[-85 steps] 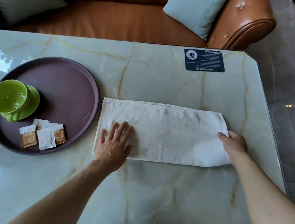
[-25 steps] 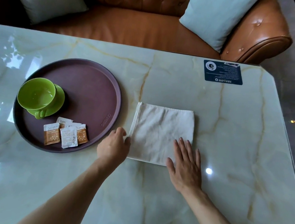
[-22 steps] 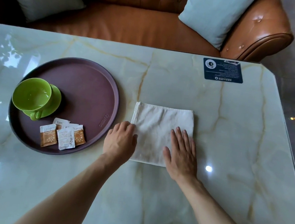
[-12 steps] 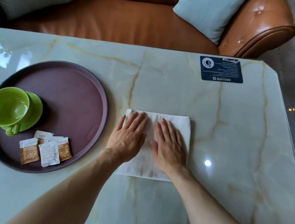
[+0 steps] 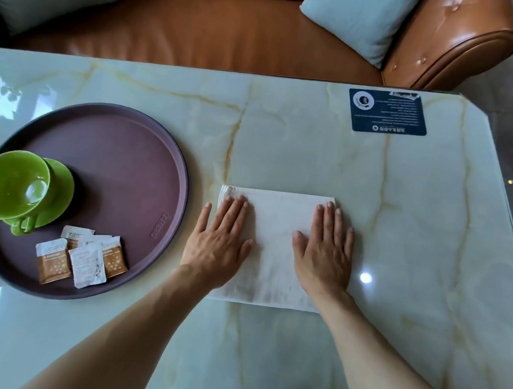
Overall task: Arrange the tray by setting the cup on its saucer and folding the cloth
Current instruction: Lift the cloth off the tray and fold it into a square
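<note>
A white cloth (image 5: 275,225) lies folded into a rough square on the marble table, just right of a round purple tray (image 5: 125,160). My left hand (image 5: 221,238) presses flat on the cloth's left edge, fingers apart, thumb off the cloth on the table. My right hand (image 5: 325,250) lies flat on the cloth's right side. Both hold nothing. On the tray's left part a green cup (image 5: 11,185) stands upright on its green saucer (image 5: 60,191), handle toward me.
Several small sachets (image 5: 81,257) lie on the tray's near part. A dark blue card (image 5: 387,113) rests near the table's far right corner. An orange leather sofa (image 5: 203,28) with pale cushions stands behind the table. The table's right edge (image 5: 507,223) drops to a grey floor.
The long cloth was folded into a square. Since half a second ago my two hands have slid apart from its middle out to its left and right sides.
</note>
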